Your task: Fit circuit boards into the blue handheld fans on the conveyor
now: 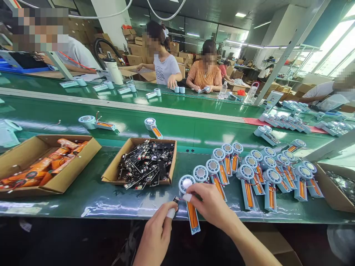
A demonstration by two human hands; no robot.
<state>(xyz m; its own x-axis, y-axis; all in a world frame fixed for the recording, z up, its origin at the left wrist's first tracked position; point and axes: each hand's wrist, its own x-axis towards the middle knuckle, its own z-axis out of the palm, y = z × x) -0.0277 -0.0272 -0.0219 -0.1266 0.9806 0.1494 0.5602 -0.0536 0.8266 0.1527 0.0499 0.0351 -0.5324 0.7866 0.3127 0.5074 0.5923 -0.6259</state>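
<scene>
A light-blue handheld fan shell (191,210) with an orange battery inside lies at the near edge of the green bench. My right hand (210,205) pinches it just below its round head, a white cot on one fingertip. My left hand (156,234), index finger wearing a white cot, presses a small black circuit board (175,200) beside the shell's left side. Thin red wires run between the board and the shell.
A cardboard tray of black circuit boards (144,164) sits left of the hands, a tray of orange batteries (41,166) further left. Several fan shells (260,171) lie in rows at the right. Other fans ride the green conveyor (194,122); other people work on its far side.
</scene>
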